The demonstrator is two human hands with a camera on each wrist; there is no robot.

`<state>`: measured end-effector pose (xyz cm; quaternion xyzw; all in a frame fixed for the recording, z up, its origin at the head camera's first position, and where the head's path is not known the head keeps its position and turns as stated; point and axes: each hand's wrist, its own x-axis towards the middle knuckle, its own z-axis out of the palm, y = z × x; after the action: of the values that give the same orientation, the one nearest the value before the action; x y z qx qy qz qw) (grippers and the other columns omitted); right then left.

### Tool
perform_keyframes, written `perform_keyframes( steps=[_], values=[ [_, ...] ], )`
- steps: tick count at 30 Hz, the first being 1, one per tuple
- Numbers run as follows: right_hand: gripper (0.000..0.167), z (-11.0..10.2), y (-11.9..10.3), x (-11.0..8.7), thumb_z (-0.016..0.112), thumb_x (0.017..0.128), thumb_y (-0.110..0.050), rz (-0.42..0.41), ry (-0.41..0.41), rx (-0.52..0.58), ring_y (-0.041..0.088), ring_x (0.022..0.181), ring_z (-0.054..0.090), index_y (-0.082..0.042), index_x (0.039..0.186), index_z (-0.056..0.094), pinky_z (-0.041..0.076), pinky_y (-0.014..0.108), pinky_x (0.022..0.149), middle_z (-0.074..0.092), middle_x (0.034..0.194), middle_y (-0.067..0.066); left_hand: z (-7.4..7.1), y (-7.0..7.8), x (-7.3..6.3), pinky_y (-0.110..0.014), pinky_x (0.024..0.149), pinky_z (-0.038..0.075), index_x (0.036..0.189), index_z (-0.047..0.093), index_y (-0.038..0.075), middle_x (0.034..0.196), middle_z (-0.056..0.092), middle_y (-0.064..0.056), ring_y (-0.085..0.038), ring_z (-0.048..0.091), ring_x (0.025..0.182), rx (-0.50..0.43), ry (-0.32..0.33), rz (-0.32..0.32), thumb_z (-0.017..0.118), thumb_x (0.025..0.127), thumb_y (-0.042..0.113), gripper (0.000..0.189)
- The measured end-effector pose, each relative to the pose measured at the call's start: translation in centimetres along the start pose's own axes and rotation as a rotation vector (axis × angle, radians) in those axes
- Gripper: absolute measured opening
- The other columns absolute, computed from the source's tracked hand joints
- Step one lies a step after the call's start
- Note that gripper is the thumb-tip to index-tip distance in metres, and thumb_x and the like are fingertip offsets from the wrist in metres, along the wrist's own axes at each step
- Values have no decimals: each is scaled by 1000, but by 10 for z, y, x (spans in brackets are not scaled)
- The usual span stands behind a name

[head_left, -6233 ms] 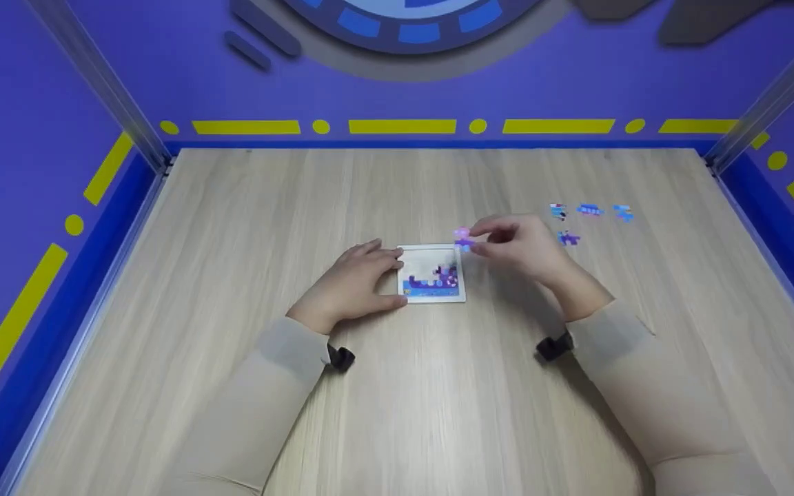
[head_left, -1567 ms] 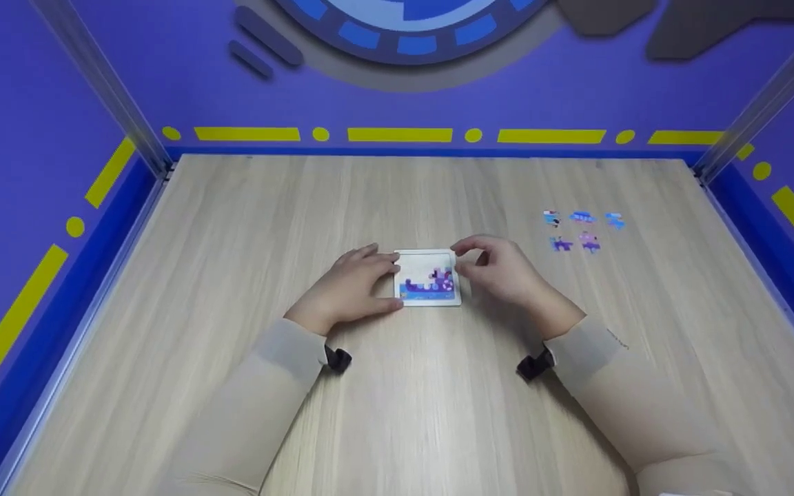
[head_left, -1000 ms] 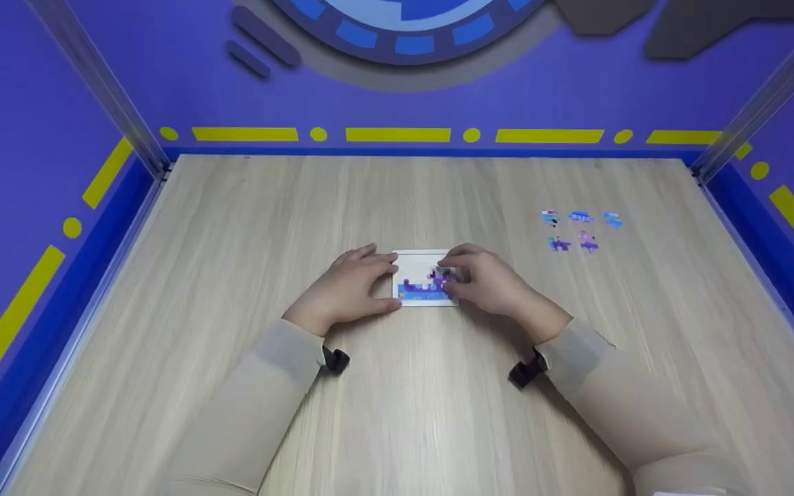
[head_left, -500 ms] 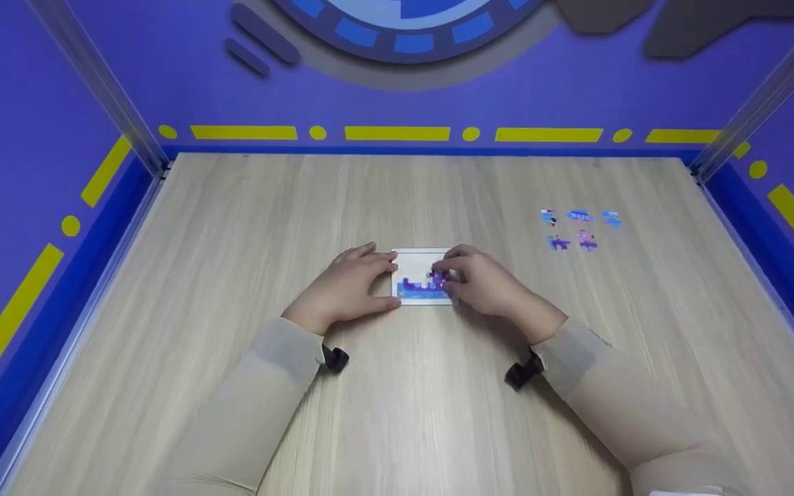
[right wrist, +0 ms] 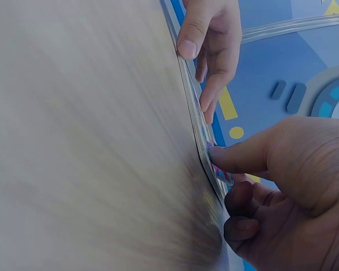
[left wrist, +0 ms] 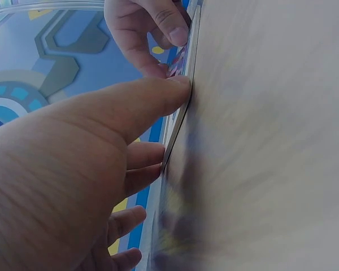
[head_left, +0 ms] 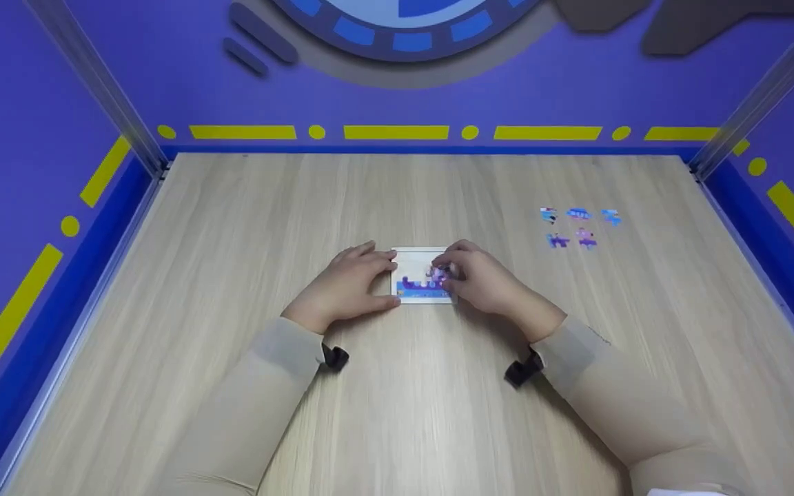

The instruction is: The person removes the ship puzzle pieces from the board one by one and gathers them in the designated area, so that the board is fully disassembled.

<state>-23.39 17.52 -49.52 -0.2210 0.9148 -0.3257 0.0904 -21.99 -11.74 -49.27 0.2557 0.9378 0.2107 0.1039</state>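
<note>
A small white puzzle tray (head_left: 414,250) lies flat on the table, with joined blue and purple jigsaw pieces (head_left: 418,289) along its bottom and right side. My left hand (head_left: 349,286) rests at the tray's left edge, thumb by the near corner and fingertips touching the side. Over the right part of the tray, my right hand (head_left: 485,281) pinches a purple and pink puzzle piece (head_left: 439,273) between thumb and fingers. That piece (right wrist: 221,174) also shows beside the thumb in the right wrist view, partly hidden by the fingers.
Several loose puzzle pieces (head_left: 579,214) lie in two rows on the table's far right, a pink one (head_left: 586,238) among them. The wooden table (head_left: 397,413) is bounded by blue-purple panels (head_left: 397,103) at the back and sides.
The pink piece, earlier in my right hand, now lies with the loose ones. My right hand has moved from the tray's top right corner onto its pieces. The left hand stays put.
</note>
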Motion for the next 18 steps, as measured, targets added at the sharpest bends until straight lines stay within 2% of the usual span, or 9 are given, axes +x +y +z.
perform_keyframes(
  steps=[4,10,18],
  values=[
    [33,0,0,0,73,105,-2,18,-4,17,31,117,64,-8,138,76,57,53,107,65,142,19,0,0,0,-56,148,18,160,64,13,180,49,-1,-39,28,176,2,1,-3,79,103,53,71],
    [34,-1,-1,0,75,104,-3,21,5,12,29,111,62,-11,137,77,54,47,98,72,131,15,0,-1,0,-56,148,17,160,64,14,180,49,-1,-38,27,176,2,-1,-5,79,103,53,71],
    [35,-2,0,0,76,104,-4,3,19,-4,27,107,62,-8,138,80,54,43,93,73,131,16,0,-1,0,-56,148,17,160,63,13,180,49,-2,-39,27,176,3,-7,0,79,103,52,71]
  ],
)
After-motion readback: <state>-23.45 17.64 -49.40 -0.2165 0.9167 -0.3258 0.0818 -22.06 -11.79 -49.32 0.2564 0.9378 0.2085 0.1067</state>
